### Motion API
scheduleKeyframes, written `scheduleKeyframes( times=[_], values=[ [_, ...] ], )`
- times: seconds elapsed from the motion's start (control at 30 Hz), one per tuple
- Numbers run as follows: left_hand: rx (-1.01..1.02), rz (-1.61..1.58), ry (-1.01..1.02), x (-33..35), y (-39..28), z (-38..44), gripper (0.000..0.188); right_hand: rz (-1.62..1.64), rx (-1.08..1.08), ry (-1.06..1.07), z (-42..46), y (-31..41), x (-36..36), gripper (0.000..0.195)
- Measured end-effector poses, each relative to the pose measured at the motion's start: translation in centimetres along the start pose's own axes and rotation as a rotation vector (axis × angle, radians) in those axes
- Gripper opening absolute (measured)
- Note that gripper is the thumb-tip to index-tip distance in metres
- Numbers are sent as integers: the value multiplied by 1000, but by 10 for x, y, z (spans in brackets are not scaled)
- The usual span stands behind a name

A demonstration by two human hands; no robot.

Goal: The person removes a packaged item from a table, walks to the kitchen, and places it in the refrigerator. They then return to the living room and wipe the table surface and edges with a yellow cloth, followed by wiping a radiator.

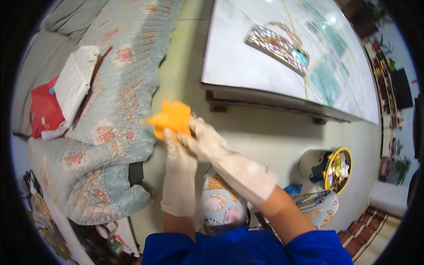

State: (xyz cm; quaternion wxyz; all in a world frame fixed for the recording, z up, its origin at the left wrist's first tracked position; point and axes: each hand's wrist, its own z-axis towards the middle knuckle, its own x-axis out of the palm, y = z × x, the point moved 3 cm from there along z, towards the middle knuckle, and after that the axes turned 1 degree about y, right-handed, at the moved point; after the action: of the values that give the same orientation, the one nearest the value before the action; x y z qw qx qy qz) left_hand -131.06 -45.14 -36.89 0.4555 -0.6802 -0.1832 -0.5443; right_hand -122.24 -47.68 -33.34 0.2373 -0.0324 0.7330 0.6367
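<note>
A yellow-orange cloth, slightly blurred, is held between my two hands over the floor, beside the edge of the quilted sofa cover. My left hand, in a long whitish rubber glove, grips its lower edge. My right hand, gloved the same way, grips its right side, close to the left hand. Parts of the fingers are hidden by the cloth and by each other.
A floral quilted cover drapes the sofa at left, with an open book and a red bag on it. At right stands a marble-patterned table bearing a glittery phone case. A full trash bin stands below it.
</note>
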Motion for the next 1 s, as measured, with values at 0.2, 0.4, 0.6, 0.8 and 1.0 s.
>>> scheduleKeyframes(
  times=[0.2, 0.4, 0.6, 0.8, 1.0],
  values=[
    [-12, 102, -304, -32, 6, 23, 72, -539, -168, 304, -48, 77, -76, 54],
    [284, 570, -134, 35, 2, 101, 62, -252, -380, 45, -49, 126, -181, 49],
    [177, 465, 12, 38, 19, 169, 48, -250, -438, -4, -24, 143, -223, 39],
    [-54, 1102, -135, 50, -1, 243, 41, -273, -695, 274, 25, 174, -232, 47],
    [-184, 576, -243, 32, -8, 247, 34, -600, -737, 244, 145, 201, -256, 53]
  ],
)
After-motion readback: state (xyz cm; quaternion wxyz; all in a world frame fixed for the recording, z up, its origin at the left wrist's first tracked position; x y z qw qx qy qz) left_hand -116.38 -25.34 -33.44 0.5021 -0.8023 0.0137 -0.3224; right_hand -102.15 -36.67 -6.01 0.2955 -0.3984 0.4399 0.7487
